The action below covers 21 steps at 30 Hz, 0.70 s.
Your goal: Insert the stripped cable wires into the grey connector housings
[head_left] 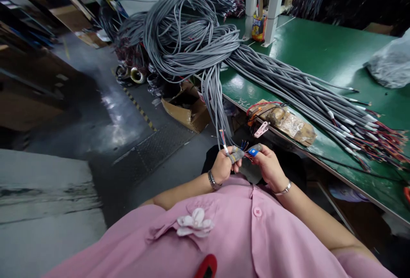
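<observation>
Cable end (pixel 224 143) pinched in left hand (pixel 223 165) grip, coloured wires (pixel 246 152) toward right hand (pixel 268 166).

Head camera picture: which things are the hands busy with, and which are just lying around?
In use:
left hand and right hand
grey cable with coloured wire ends pinched between the fingers
cable heap

Lying about:
cardboard box
pink clip
taped bundle
plastic bag
</observation>
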### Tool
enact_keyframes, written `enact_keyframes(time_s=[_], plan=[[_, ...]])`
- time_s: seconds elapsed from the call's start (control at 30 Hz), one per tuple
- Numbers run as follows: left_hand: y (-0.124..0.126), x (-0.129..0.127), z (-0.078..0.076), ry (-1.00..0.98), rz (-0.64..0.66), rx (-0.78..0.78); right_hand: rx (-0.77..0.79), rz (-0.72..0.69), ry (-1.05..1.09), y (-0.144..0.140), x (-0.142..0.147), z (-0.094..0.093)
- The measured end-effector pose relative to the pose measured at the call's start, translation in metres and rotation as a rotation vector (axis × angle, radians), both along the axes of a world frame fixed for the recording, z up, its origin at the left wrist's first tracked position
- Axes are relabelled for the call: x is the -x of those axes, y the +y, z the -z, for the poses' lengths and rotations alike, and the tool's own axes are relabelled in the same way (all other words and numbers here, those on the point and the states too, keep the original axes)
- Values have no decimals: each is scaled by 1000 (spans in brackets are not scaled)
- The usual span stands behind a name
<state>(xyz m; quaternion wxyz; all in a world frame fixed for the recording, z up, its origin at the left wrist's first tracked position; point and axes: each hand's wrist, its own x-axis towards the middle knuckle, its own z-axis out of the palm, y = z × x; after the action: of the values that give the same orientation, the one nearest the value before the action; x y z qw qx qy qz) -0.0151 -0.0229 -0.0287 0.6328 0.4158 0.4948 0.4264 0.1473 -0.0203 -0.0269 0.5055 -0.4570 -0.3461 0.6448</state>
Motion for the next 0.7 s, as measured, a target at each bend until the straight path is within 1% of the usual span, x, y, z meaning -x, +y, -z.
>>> enact_keyframes(time_s=[0.1, 0.2, 0.27, 0.37, 0.47, 0.53, 0.63, 0.7], plan=[[4, 2, -4, -40, -16, 38, 35, 68, 95, 5, -10, 5], [9, 4, -11, -85, 10, 59, 72, 66, 155, 14, -21, 7], [13, 5, -17, -105, 53, 74, 100, 14, 193, 22, -26, 5], [21, 4, -26, -129, 123, 104, 142, -96, 270, 35, -29, -3], [30, 0, -30, -160, 215, 135, 94, -162, 275, 44, -28, -12], [36, -3, -31, -179, 272, 155, 8, -116, 201, 45, -25, -14], [44, -7, -30, -229, 304, 190, -145, 81, 8, 44, -20, -9], [48, -9, -29, -265, 302, 210, -199, 175, -79, 44, -17, -4]])
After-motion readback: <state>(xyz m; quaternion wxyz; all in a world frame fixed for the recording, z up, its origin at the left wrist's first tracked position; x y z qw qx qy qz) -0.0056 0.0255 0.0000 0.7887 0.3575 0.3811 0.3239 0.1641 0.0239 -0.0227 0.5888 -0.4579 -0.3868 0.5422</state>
